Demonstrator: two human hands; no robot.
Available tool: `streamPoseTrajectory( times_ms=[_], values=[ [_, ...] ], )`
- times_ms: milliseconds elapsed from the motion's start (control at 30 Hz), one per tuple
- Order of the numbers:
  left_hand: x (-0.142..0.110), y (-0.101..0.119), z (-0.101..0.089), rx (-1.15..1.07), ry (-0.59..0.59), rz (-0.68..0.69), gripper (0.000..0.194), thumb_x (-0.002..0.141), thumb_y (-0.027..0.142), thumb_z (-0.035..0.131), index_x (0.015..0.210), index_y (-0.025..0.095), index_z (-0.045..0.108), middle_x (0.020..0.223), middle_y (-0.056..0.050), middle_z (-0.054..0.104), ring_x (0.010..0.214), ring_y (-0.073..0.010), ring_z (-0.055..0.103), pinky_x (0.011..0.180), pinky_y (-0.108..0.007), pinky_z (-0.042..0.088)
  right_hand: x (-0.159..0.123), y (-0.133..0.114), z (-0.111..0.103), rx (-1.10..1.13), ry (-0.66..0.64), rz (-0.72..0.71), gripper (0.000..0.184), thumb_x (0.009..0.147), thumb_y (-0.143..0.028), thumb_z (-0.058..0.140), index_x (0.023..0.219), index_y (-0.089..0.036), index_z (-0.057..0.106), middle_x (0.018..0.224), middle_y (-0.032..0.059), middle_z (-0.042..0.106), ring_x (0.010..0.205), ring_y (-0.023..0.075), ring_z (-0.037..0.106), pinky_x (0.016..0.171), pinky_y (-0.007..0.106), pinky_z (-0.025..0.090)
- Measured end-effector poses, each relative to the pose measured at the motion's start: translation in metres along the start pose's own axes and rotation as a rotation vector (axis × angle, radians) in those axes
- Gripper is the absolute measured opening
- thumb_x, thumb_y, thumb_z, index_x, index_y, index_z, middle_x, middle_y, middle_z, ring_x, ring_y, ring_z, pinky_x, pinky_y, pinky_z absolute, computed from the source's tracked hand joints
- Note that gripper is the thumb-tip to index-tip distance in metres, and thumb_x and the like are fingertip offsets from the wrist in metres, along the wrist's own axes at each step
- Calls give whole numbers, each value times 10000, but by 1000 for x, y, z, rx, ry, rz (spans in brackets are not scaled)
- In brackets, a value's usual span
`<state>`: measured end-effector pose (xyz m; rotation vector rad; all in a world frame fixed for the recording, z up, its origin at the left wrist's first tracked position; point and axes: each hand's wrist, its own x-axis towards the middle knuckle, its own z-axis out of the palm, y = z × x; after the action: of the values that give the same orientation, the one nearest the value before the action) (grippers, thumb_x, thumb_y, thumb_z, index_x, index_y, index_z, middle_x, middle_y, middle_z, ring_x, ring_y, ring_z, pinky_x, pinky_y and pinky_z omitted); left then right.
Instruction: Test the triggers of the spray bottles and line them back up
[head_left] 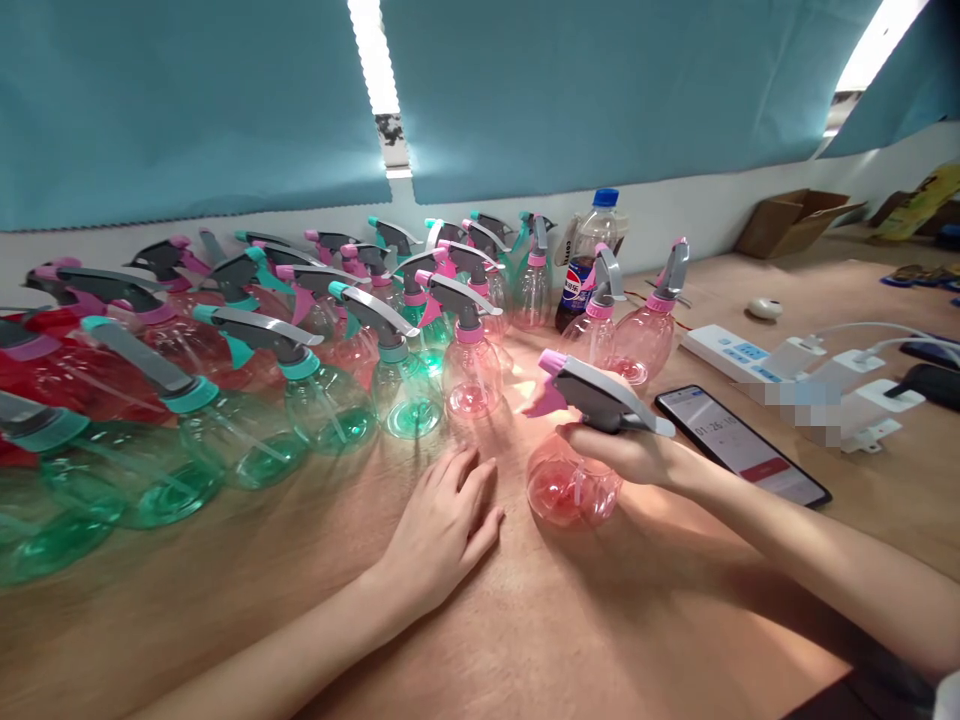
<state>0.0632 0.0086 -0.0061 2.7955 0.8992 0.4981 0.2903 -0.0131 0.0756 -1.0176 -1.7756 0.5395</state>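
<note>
Bottle [574,490], pink and spray-topped, clasped now in right-hand fingers [596,445], worktop [487,640] under loosely spread left-hand fingers [475,487], more green and pink sprayers [409,395] packed alongside

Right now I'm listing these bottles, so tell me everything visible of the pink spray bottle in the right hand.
The pink spray bottle has a rounded, see-through body, apparently plastic, with a tube inside. Its head is dark grey with a paler grey top, pink nozzle and trigger. Roughly upright, beside the phone, it is gripped below the head by the right hand. Its base contact is unclear.
</note>
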Motion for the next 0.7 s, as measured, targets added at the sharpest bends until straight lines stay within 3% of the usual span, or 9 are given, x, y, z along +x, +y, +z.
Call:
streamPoseTrajectory(
  times_ms=[200,300,400,533,633,700],
  values=[
    [0,0,1,10,-8,-6,417,942,332,487,1311,141,518,1349,-193,524,1282,-354,454,1040,-554,398,3,12,5,-39,-14,84,204,644,-150,475,813,-227,559,597,-40,377,497,113,271,472,272,282],
    [0,0,0,45,-27,-3,430,941,333,488,1315,124,527,1364,-204,515,1292,-359,445,1043,-556,394,6,16,10,-12,-11,74,240,664,-141,468,851,-219,597,666,-15,494,541,135,408,517,295,396],
    [1,1,0,73,-46,3,444,938,326,496,1318,100,533,1359,-215,520,1298,-366,439,1047,-551,393,9,18,14,81,-39,30,328,689,-115,470,944,-225,644,806,15,616,753,199,595,673,344,522],
    [2,1,0,56,-25,12,426,935,324,495,1304,118,547,1359,-200,527,1291,-364,447,1043,-552,399,11,19,15,128,-60,1,403,745,-126,493,1104,-239,639,1048,37,667,926,212,639,804,359,550],
    [2,1,0,48,-12,17,419,933,322,497,1300,128,550,1355,-192,532,1287,-363,450,1040,-552,405,10,20,15,101,-67,40,413,745,-121,503,1121,-229,635,1072,42,678,836,190,658,689,307,552],
    [2,0,1,48,-13,19,420,932,320,498,1299,122,552,1350,-195,535,1282,-363,455,1037,-548,408,9,21,15,84,-61,55,397,742,-128,512,1109,-217,634,968,39,693,732,175,645,580,280,518]
  ],
)
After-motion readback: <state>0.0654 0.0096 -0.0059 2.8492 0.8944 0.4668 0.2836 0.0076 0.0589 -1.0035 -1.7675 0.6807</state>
